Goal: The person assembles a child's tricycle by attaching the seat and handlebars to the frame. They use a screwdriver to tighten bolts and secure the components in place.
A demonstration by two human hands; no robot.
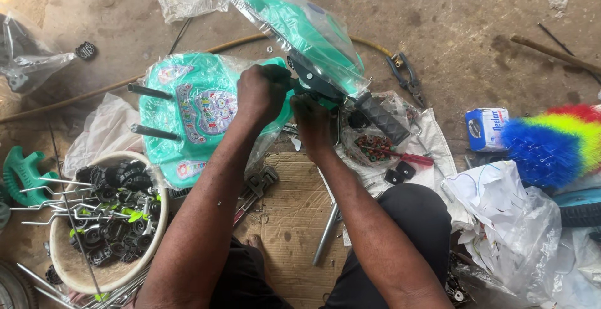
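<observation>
Concrete floor [451, 21] cluttered. Left hand [261, 93], right hand [311, 121]: grip closed on green handlebar assembly [307, 33]. Risk: slippery plastic wrap, part twists loose.

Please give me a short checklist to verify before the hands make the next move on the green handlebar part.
1. Left hand grips the joint below the green handlebar panel: ok.
2. Right hand is at the same joint: ok.
3. Whether either hand holds a tool: cannot tell, fingers hide it.
4. Plastic wrap on the panel: not ok, it covers the area near the joint.
5. Green seat lies steady under the work: ok.
6. Pliers lie within reach on the floor: ok.
</observation>
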